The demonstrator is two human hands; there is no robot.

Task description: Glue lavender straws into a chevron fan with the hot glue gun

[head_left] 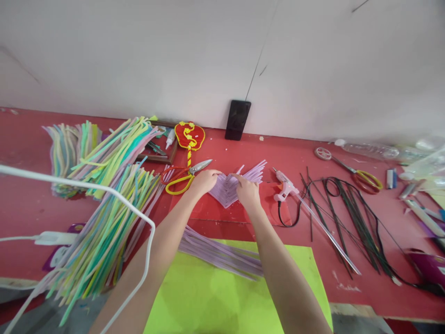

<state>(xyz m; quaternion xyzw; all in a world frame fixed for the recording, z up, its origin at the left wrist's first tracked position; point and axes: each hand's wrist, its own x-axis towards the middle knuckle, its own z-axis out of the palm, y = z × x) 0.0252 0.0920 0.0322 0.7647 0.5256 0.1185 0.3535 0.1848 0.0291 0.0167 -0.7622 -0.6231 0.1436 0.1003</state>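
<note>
A V-shaped piece of lilac pipe cleaners (225, 197), laid side by side in a chevron, rests on a red board (205, 213). My left hand (207, 181) is closed on its upper left edge, fingers at the top near the middle. On the opposite side, my right hand (248, 192) grips the upper right part, its index finger pointing in towards the centre. Loose stem ends fan out beyond my right hand. Under my forearms lies a bunch of loose lilac pipe cleaners (219, 254). My thumbs are mostly hidden.
Scissors (184, 178) lie left of my left hand, beside a red-and-yellow fan-shaped ornament (189, 137). Pastel pipe cleaners (114, 222) heap up at left, with a white cable (104, 185) crossing in front. Rightward are a pink glue gun (287, 185), dark stems (358, 222) and a phone (238, 119) against the wall.
</note>
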